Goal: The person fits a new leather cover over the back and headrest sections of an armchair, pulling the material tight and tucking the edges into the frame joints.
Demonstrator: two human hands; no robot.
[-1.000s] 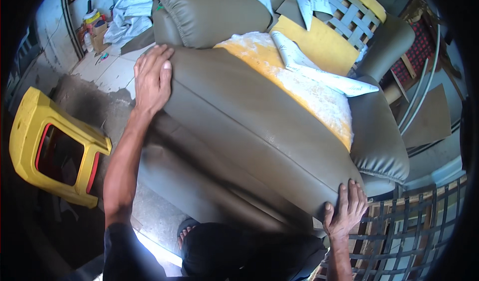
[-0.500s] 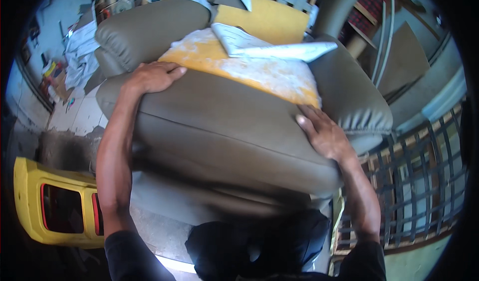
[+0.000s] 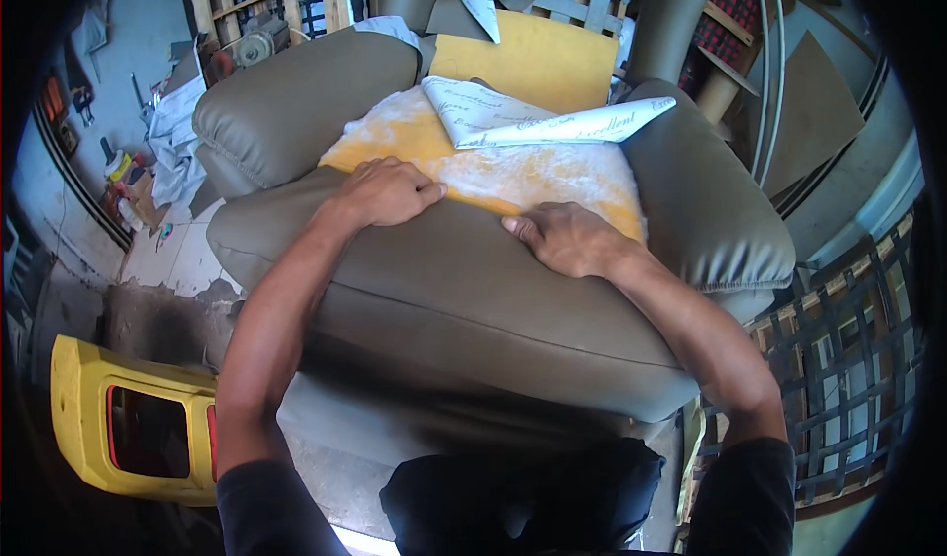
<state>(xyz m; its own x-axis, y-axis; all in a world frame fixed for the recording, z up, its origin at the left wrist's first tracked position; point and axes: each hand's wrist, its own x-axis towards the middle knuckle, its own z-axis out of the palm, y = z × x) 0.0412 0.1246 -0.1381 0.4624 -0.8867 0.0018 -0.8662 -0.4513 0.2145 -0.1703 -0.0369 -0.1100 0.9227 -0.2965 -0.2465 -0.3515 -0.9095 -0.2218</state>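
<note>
- near left: yellow, boxy plastic stool, by rough, stained floor.
- left hand: fingers curled over the far edge of the smooth olive-brown leather-like seat cover, grip unclear.
- centre: that cover, seamed, before yellow foam under fluffy white wadding.
- right hand: fingers bent at the same edge, tips hidden; cannot tell the hold.
- right: puckered armrest, black webbing lattice.
</note>
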